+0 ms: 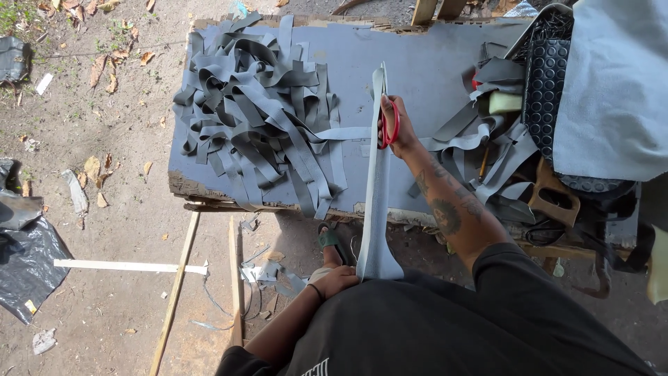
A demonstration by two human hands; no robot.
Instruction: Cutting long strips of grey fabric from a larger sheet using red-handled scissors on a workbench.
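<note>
Work in hand: cutting a long grey sheet strip (376,209) lengthwise with red-handled scissors (387,125).

Progress, judged from the layout:
- A large tangled pile of cut grey strips (261,111) lies on the left part of the surface (417,69); a considerable quantity appears already cut.
- A smaller heap of grey offcuts (480,139) lies to the right of the scissors, near a black studded mat (546,90) and a pale grey cloth (616,83).
- The current strip runs from the person's lap, across the near edge of the surface, to a point beyond the scissors. The scissors sit near the far end of the strip, so the present cut appears close to its end. How much uncut material is left cannot be told.

Right hand (396,132): fingers are passed through the scissor handles and closed around them. The blades lie along the strip and are hidden by it; how far they stand apart cannot be told.

Left hand (334,278): located at the lap, below the surface edge. Its fingers are curled and pressed on the near, wider end of the strip, holding it taut toward the body.

Surroundings: bare dirt ground with dry leaves, a wooden frame (177,278) under the surface, and a black plastic sheet (28,257) at far left.
</note>
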